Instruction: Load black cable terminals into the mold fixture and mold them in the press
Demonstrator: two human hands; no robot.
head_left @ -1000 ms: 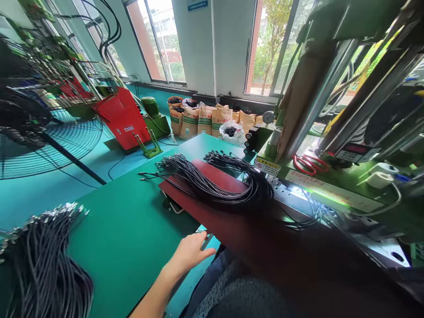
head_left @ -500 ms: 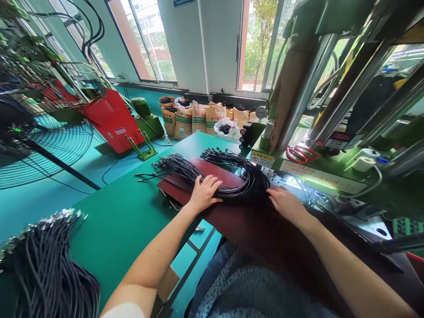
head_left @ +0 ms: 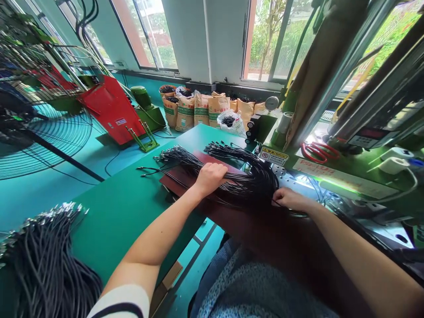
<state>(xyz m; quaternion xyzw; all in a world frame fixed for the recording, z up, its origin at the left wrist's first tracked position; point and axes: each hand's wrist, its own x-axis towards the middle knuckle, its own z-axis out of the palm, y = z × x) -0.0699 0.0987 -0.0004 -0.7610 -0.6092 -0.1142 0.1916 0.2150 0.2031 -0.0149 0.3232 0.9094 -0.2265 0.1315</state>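
The left grip [head_left: 212, 179] was clamped on a bundle of black cables [head_left: 245, 179] on a red mat [head_left: 177, 185] at 12 o'clock; the right grip [head_left: 291, 199] touched the bundle's edge at 1 o'clock, closure unclear.

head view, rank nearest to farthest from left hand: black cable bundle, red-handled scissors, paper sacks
1. Black cable bundle: under the left hand
2. Red-handled scissors: on the machine bed, to the right
3. Paper sacks: by the far wall

A factory workshop, with a vertical press [head_left: 326, 79], paper sacks [head_left: 208, 110] and bundled black cables [head_left: 241, 174].
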